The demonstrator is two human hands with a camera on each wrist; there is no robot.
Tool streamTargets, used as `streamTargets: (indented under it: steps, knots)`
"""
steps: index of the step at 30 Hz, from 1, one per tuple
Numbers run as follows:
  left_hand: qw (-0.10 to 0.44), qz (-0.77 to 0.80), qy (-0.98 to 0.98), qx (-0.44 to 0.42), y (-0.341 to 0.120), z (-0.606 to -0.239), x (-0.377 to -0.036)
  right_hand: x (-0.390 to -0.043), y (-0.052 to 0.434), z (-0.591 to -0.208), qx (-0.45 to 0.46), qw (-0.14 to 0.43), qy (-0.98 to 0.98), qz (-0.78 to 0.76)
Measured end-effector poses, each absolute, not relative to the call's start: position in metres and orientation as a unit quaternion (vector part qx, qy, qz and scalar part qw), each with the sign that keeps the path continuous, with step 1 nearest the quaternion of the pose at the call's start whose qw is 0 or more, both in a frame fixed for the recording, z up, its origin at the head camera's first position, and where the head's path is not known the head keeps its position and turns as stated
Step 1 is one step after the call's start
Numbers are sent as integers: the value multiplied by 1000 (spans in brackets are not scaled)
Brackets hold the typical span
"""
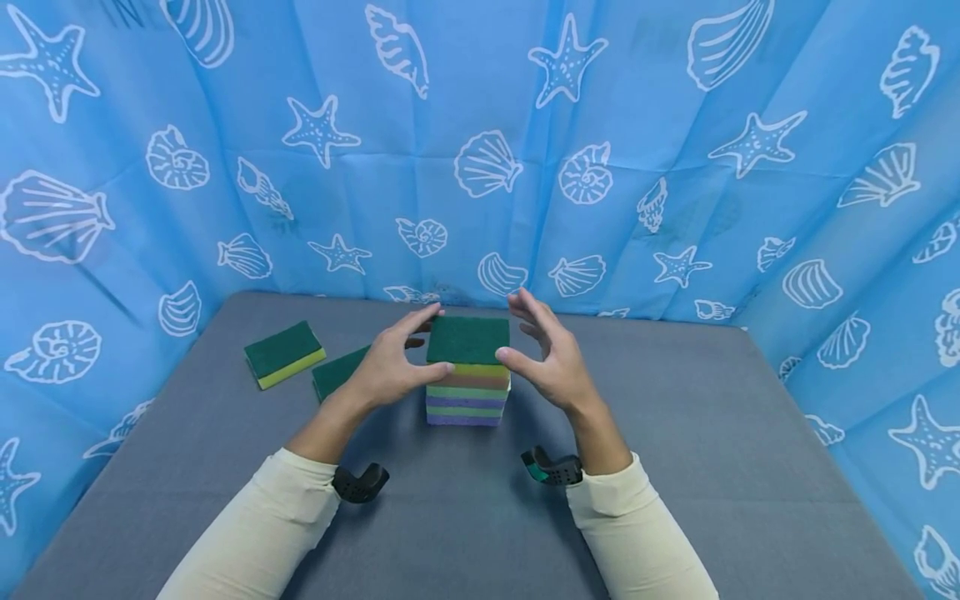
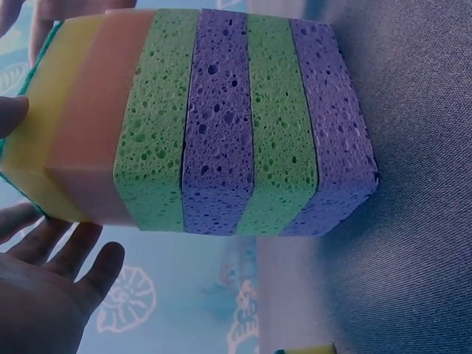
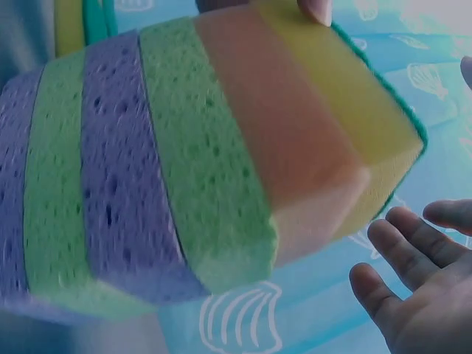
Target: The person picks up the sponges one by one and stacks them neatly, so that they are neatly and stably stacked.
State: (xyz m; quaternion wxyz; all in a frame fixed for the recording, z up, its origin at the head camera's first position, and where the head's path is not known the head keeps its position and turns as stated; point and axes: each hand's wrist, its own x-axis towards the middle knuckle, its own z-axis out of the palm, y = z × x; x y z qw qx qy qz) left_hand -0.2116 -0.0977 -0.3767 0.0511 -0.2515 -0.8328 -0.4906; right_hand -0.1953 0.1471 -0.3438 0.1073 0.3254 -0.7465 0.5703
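I see a stack of sponges [image 1: 465, 404] standing upright on the grey table [image 1: 675, 442], between the two hands and near the table's far edge. Counting up from the bottom, I get purple, green, purple, green, a peach-coloured one, then the top sponge [image 1: 468, 340], yellow with a dark green scrubbing face upward. The left hand [image 1: 393, 362] is loosely spread at the stack's left side, its thumb in front of the top sponge's near corner; I cannot tell whether it touches, but it grips nothing. The right hand [image 1: 555, 358] is spread wider and holds nothing, its thumb beside the near right corner. Left of the stack, I make out a green-and-yellow sponge [image 1: 285, 357] lying flat, and nearer the left hand another green sponge [image 1: 339, 373], partly covered by that arm. Behind the table hangs a blue curtain [image 1: 420, 196] with white shells and starfish.
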Motion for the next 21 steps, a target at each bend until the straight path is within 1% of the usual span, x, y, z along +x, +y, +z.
streamTargets:
  steps: [9,16,21]
  knots:
    - [58,-485,-833,-258,-97,-377,-212,-196,141,-347,316,103,-770,545]
    - [61,-485,-834,-256,-97,-378,-211,-219,149,-378,308,93,-790,522]
    - [58,-489,-831,-258,-96,-378,-211,-223,152,-384,306,88,-799,510]
